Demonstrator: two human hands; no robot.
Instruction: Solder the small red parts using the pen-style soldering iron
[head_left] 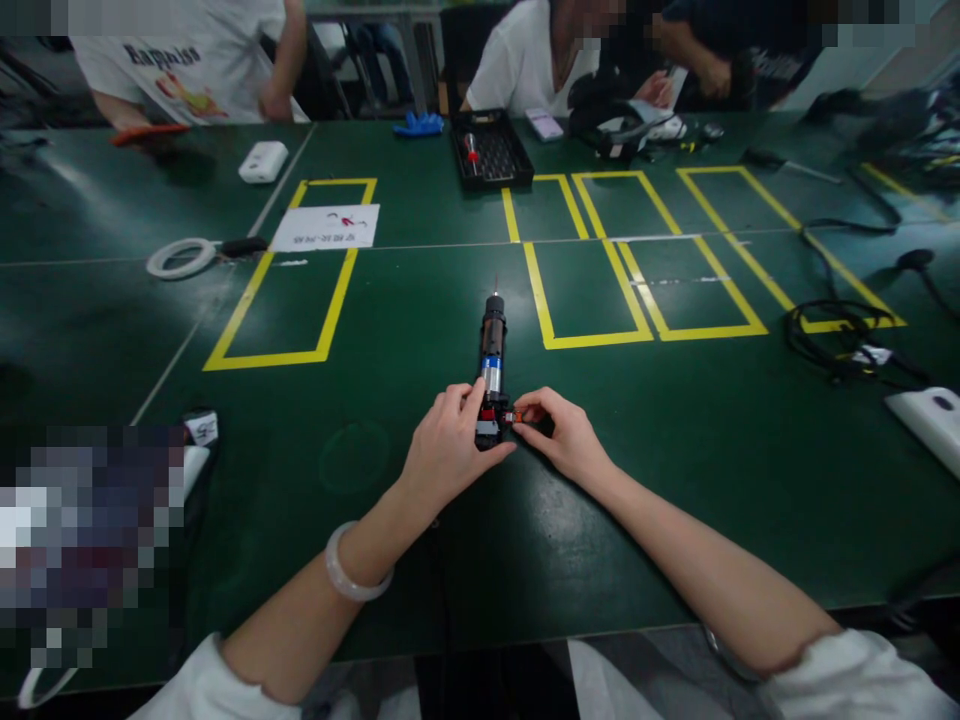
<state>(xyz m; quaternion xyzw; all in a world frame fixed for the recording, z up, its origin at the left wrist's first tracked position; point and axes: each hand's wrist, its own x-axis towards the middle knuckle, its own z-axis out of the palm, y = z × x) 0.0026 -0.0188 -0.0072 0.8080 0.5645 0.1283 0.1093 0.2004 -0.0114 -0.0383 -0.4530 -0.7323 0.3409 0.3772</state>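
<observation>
— What does the person wear?
— White sleeves. The left sleeve [214, 685] ends well up the arm from the bangle [352, 580], and the right sleeve [847, 680] is far across from the bangle.
— And the bangle itself?
— Pale, smooth, translucent. The left hand [450, 450] is just past it.

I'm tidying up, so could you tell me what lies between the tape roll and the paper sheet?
A small black object lies between the tape roll and the paper sheet, in the head view.

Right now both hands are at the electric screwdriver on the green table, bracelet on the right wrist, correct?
No: the head view shows the bracelet on the left wrist. The left hand and right hand are at the electric screwdriver on the green table.
</observation>
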